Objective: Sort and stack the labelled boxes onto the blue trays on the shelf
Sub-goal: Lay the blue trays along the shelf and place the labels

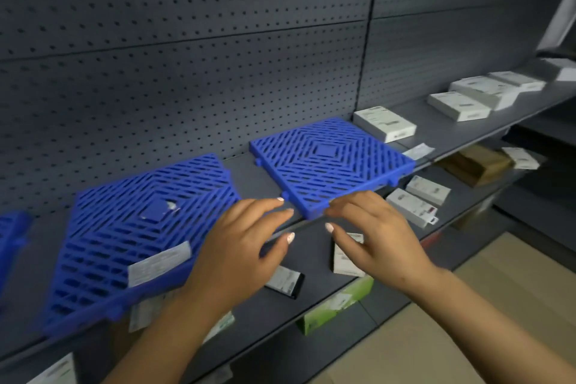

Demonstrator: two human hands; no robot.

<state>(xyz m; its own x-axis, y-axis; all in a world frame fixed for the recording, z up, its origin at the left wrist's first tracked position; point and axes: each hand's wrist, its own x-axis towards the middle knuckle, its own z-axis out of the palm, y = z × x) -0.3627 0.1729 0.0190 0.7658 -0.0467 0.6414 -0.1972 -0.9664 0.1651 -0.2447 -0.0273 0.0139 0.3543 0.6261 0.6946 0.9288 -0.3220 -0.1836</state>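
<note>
Clearly the grey shelf (311, 146) carries everything: two blue trays lie flat on it, the left tray (137, 237) nearer and the right tray (330, 165) further along, both bare of boxes. White labelled boxes (385, 123) sit loose on the same shelf beyond the right tray, more further right. Both hands hover at the right tray's near corner, holding nothing; the left hand (240, 246) has its fingers spread, while the right hand (371, 234) has fingertips at the tray edge. Square that tray to the shelf edge first, I judge, then fetch the nearest box.
</note>
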